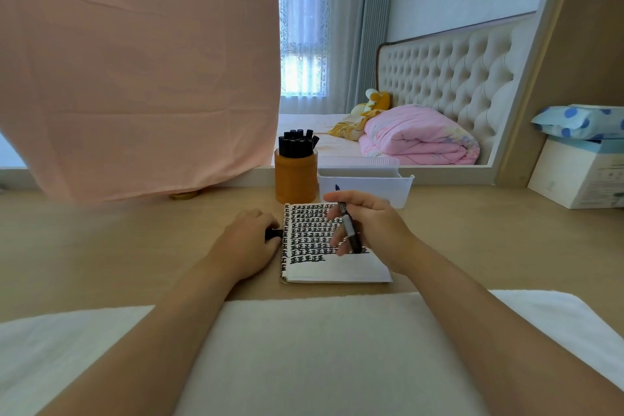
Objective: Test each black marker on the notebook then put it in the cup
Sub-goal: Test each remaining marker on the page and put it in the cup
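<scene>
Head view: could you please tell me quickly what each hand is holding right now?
Left hand: closed on a small black cap-like piece.
Right hand: holding a black cylindrical marker over the white paper notebook.

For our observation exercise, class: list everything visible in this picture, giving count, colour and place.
notebook: one, white with black marks, desk centre
marker: one, black, over notebook
cap: one, black, left of notebook
cup: one, orange-brown, behind notebook
markers in cup: several, black
tray: one, white, right of cup
cloth: one, pink, hanging left
tissue pack: one, blue-spotted, atop box
box: one, white, far right
quilt: one, pink, on bed
left hand: one, gripping cap
right hand: one, holding marker
</scene>
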A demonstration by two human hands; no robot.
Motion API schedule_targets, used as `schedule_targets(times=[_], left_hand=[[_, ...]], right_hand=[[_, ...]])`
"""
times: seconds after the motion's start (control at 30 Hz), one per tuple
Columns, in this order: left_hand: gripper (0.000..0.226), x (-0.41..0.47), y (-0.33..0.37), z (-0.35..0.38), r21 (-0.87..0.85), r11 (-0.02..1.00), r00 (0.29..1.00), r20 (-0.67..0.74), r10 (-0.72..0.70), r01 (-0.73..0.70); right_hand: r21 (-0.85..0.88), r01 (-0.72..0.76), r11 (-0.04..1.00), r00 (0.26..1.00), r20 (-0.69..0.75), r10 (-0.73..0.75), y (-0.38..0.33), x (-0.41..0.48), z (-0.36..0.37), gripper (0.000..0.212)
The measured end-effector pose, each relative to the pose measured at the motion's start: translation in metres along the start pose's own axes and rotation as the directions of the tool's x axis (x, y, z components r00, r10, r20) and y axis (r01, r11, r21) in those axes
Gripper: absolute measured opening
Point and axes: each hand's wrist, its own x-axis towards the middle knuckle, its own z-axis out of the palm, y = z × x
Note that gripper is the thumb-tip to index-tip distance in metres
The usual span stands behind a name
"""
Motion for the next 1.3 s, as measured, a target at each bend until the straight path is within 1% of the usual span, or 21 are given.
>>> schedule_targets(times=[0.07, 0.13, 0.2, 0.23, 0.3, 0.37, 0.47, 0.63, 0.87, 1.13, 1.27, 1.3], left_hand=[[0.019, 0.000, -0.002, 0.000, -0.001, 1.000, 1.000, -0.025, -0.006, 0.006], [0.012, 0.000, -0.002, -0.002, -0.012, 1.000, 0.999, -0.054, -0.002, 0.002], [0.009, -0.002, -0.001, -0.006, -0.031, 0.999, 0.993, -0.118, 0.005, -0.009], [0.008, -0.003, 0.000, -0.010, -0.048, 0.999, 0.988, -0.157, 0.007, -0.015], [0.011, -0.007, 0.006, -0.015, -0.119, 0.992, 0.977, -0.213, 0.023, -0.049], [0.015, -0.011, 0.012, -0.018, -0.209, 0.973, 0.972, -0.230, 0.048, -0.097], [0.017, -0.014, 0.015, -0.016, -0.258, 0.957, 0.972, -0.224, 0.076, -0.134], [0.020, -0.014, 0.014, -0.016, -0.252, 0.953, 0.972, -0.203, 0.115, -0.165], [0.021, -0.016, 0.018, -0.019, -0.221, 0.959, 0.973, -0.186, 0.134, -0.175], [0.020, -0.018, 0.021, -0.022, -0.232, 0.943, 0.964, -0.173, 0.201, -0.238], [0.013, -0.019, 0.025, -0.024, -0.256, 0.938, 0.971, -0.111, 0.211, -0.233], [0.016, -0.020, 0.026, -0.024, -0.253, 0.942, 0.975, -0.090, 0.204, -0.221]], right_hand=[[-0.130, 0.052, 0.990, 0.998, -0.028, -0.056, 0.002, 0.000, 0.000, 0.031], [-0.288, 0.086, 0.954, 0.991, -0.071, -0.111, 0.003, 0.001, 0.001, 0.025], [-0.424, 0.102, 0.900, 0.980, -0.115, -0.165, 0.004, 0.003, 0.001, 0.026], [-0.504, 0.105, 0.857, 0.972, -0.129, -0.196, 0.006, 0.004, 0.001, 0.028], [-0.677, 0.094, 0.730, 0.960, -0.133, -0.248, 0.011, 0.006, -0.001, 0.028], [-0.769, 0.101, 0.631, 0.954, -0.104, -0.280, 0.014, 0.006, -0.002, 0.025], [-0.806, 0.139, 0.575, 0.941, -0.074, -0.331, 0.014, 0.004, 0.000, 0.022], [-0.841, 0.178, 0.511, 0.918, -0.046, -0.395, 0.012, 0.004, 0.001, 0.022], [-0.838, 0.193, 0.510, 0.929, -0.012, -0.371, 0.012, 0.005, 0.002, 0.022], [-0.842, 0.227, 0.489, 0.932, 0.043, -0.359, 0.011, 0.003, 0.006, 0.022], [-0.838, 0.274, 0.472, 0.926, 0.097, -0.365, 0.011, 0.002, 0.010, 0.024], [-0.832, 0.287, 0.475, 0.922, 0.104, -0.373, 0.011, 0.003, 0.010, 0.025]])
